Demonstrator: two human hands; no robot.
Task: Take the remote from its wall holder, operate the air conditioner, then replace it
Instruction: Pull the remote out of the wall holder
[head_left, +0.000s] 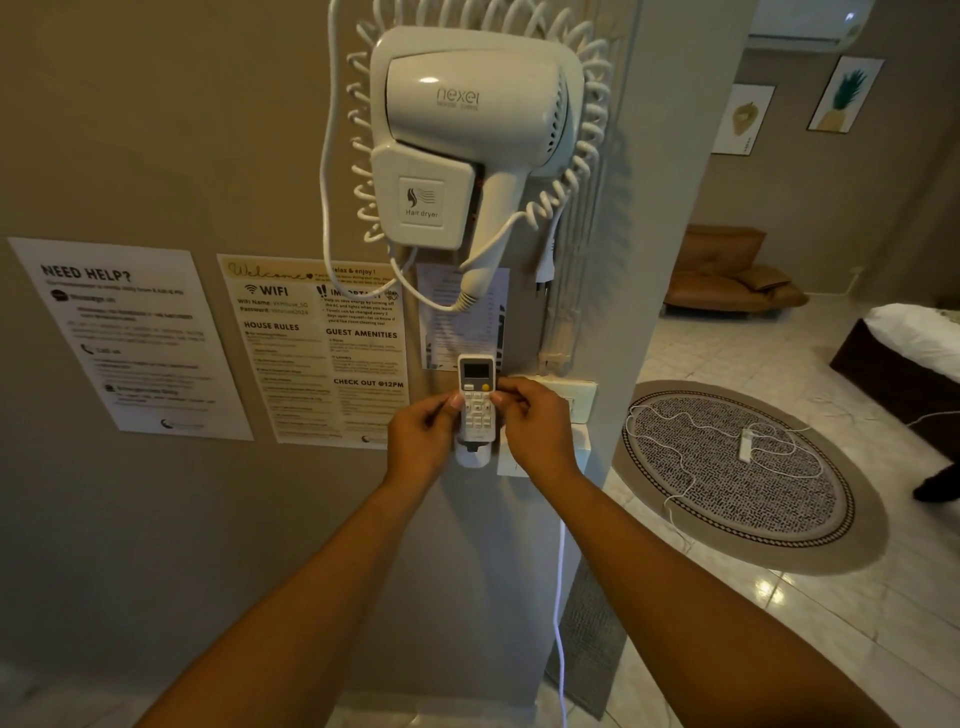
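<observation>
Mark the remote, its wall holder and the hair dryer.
remote (476, 384): head view, on its upper button area.
wall holder (471, 457): head view, on its front cup.
hair dryer (467, 104): head view, on its body.

Two bare forearms, no sleeves, bare hands (421, 441) without rings or watch.

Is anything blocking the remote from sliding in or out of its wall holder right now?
Nothing visible does. Both hands, left and right, pinch the remote at its sides, its lower end in the holder. The hair dryer cord hangs above, clear of it.
</observation>
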